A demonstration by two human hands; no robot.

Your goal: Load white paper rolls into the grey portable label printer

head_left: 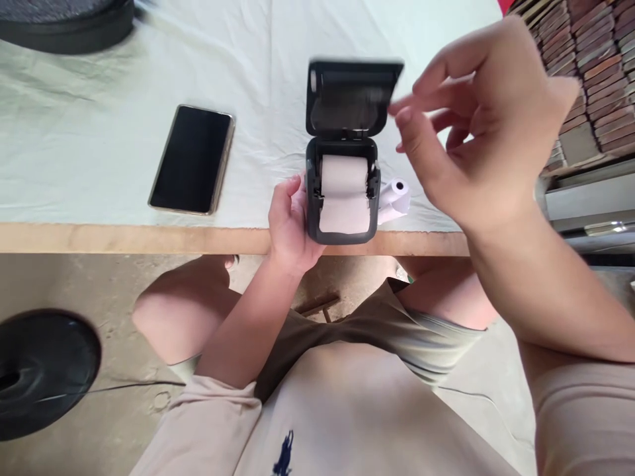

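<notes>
A small dark grey printer (pixel 311 198) stands at the table's near edge with its lid (pixel 350 99) swung up and open. A white paper roll (pixel 344 192) sits inside it, its loose end lying over the front. My left hand (pixel 288 225) grips the printer's left side. My right hand (pixel 476 125) hovers to the right of the lid, fingers apart and empty, fingertips close to the lid's right corner. A second white paper roll (pixel 397 197) lies on the table just right of the printer.
A black phone (pixel 192 158) lies face up on the white cloth (pixel 99 132) left of the printer. A dark round object (pixel 64 23) sits at the far left corner. Another black disc (pixel 40 370) lies on the floor. Stacked bricks (pixel 585 59) are at right.
</notes>
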